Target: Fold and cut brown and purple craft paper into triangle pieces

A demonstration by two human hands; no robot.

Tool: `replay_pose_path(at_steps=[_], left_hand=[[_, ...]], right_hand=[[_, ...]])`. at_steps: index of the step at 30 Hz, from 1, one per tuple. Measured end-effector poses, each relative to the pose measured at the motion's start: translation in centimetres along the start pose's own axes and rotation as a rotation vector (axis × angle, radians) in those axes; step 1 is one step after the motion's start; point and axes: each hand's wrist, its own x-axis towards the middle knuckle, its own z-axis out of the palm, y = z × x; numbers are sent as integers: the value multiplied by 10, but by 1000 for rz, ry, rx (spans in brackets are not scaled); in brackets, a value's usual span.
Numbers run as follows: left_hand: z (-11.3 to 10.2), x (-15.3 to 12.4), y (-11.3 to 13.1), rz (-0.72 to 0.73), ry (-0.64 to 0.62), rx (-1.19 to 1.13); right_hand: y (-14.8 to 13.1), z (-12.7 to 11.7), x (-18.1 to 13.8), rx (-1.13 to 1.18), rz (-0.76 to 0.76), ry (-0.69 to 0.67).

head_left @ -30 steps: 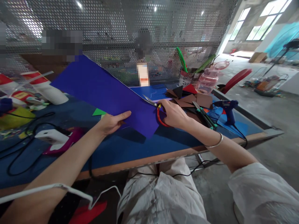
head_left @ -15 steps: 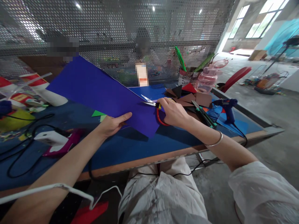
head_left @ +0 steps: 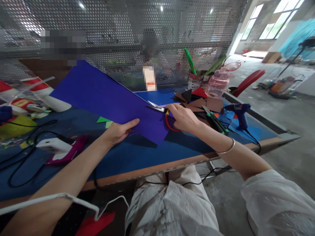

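Note:
A large blue-violet sheet of paper (head_left: pixel 103 95) slants across the table, its far left corner raised. My left hand (head_left: pixel 123 129) pinches its near edge, thumb on top and fingers hidden beneath. My right hand (head_left: pixel 183 118) is closed round the red-handled scissors (head_left: pixel 169 123), whose blades point left at the sheet's upper right edge. The blades look slightly parted, with one lying over the paper. Small green paper scraps (head_left: pixel 102 119) lie behind my left hand.
Brown, black and red paper pieces (head_left: pixel 197 105), a green utility knife (head_left: pixel 215 121) and a blue glue gun (head_left: pixel 240 113) lie at the right. Behind stand a pink bottle (head_left: pixel 218 83) and a tool-filled can (head_left: pixel 195 82). Paper cups (head_left: pixel 39 87) and black cables (head_left: pixel 22 159) occupy the left.
The scissor blades have drawn slightly closer together. The sheet and my left hand have hardly moved.

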Motion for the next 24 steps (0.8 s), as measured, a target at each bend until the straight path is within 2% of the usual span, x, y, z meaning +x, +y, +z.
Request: replay_pose_path(at_steps=[14, 24], left_hand=[[3, -1, 1, -1, -5, 10], [-1, 1, -2, -10, -23, 18]], right_hand=[[0, -1, -1, 0, -19, 16], [-1, -4, 0, -16, 6, -20]])
